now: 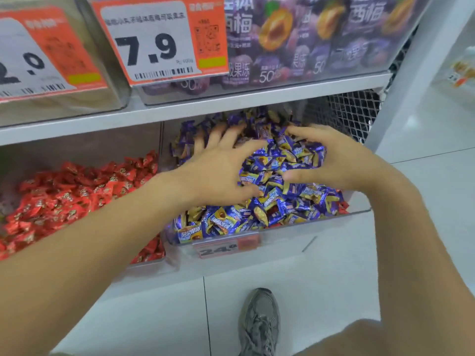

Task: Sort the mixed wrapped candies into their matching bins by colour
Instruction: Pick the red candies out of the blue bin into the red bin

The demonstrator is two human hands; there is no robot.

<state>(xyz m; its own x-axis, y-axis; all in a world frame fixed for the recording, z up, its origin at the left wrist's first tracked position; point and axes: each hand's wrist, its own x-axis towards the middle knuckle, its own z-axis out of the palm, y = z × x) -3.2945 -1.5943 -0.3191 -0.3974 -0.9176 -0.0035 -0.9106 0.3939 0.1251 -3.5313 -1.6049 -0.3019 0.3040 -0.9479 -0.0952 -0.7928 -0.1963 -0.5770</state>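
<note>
A clear bin (303, 233) on the lower shelf holds a heap of blue-and-gold wrapped candies (277, 204). Both hands lie on that heap. My left hand (218, 165) is spread with straight fingers on the pile's left side. On the right side my right hand (336, 158) cups the candies, fingers bent inward over the mound; whether it grips any candy I cannot tell. A few red wrappers (343, 204) show at the bin's right edge. The neighbouring bin on the left holds red wrapped candies (66, 199).
An upper shelf (195, 109) carries clear boxes with orange price tags (159, 39) and purple jelly packs (303, 39). A small price tag (227, 246) hangs on the blue bin's front. Black mesh (349, 114) backs the shelf. My grey shoe (259, 322) stands on the white floor.
</note>
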